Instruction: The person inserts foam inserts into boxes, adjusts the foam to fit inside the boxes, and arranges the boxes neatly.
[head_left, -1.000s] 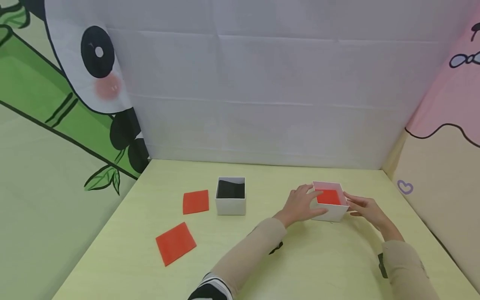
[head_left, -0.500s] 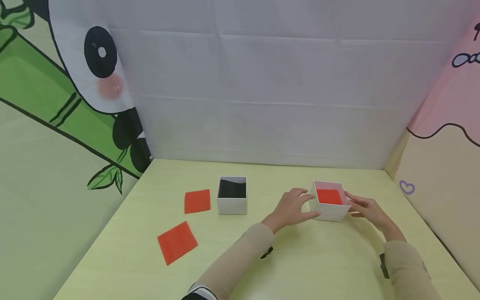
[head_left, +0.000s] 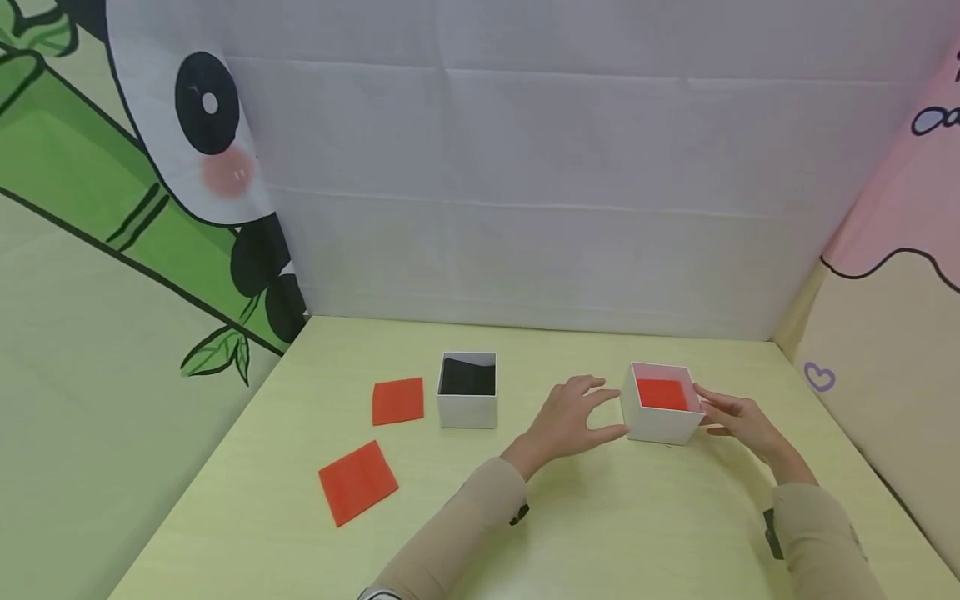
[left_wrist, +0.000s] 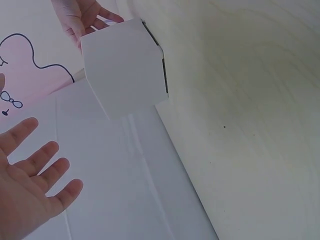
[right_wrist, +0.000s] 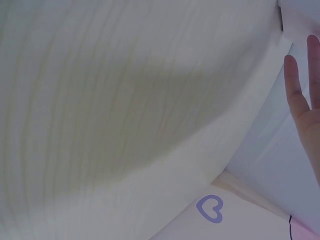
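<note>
A white open-topped box (head_left: 663, 425) stands on the right part of the table, with a flat red piece (head_left: 662, 394) inside. My right hand (head_left: 746, 425) is at the box's right side, its fairly straight fingers right at the wall. To the left of the box, my left hand (head_left: 562, 421) is spread, thumb and fingers apart with nothing between them. The left wrist view shows those spread fingers (left_wrist: 50, 170) apart from the box (left_wrist: 122, 70). At the right edge of the right wrist view, two extended fingers (right_wrist: 295, 85) point up towards the box.
A second white box (head_left: 467, 412) with a black piece (head_left: 467, 377) inside stands left of centre. Two flat red squares lie left of it, a farther square (head_left: 398, 401) and a nearer square (head_left: 358, 483). A pale cloth (head_left: 525, 200) hangs behind the table (head_left: 600, 533).
My left hand has drawn back leftwards from the right-hand box, off its rim. My right hand has stayed at the box's right side. The view has shifted slightly.
</note>
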